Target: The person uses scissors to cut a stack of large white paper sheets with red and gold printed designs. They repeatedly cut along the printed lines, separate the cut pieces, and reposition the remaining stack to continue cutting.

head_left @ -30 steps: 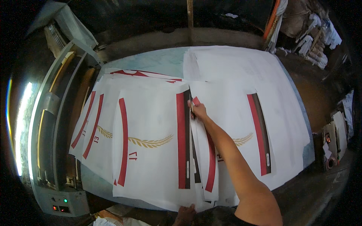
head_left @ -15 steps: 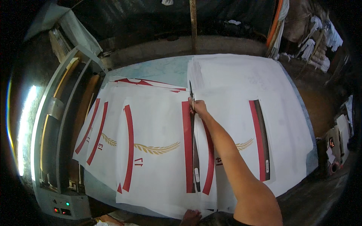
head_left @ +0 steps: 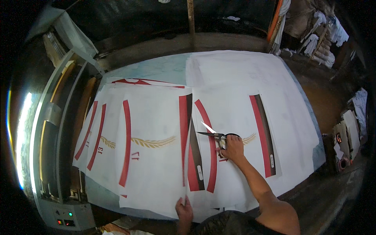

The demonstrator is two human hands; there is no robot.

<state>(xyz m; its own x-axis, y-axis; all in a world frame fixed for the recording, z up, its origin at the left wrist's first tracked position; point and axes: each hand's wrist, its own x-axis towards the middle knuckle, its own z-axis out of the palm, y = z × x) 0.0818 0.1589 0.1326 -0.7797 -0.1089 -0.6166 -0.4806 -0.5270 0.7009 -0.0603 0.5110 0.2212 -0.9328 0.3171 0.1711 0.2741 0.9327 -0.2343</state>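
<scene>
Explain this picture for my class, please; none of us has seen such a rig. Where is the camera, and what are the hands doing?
No robot here: these are a person's bare hands. The picture comes from the left of two wide fisheye cameras worn on the head, looking down, so straight edges bend near the rim. The right hand holds scissors with the blades spread. The left hand is at the near edge of a white printed sheet; its grip is hard to judge. Other sheets with red bands lie on a bluish table. At left stands a grey machine.
</scene>
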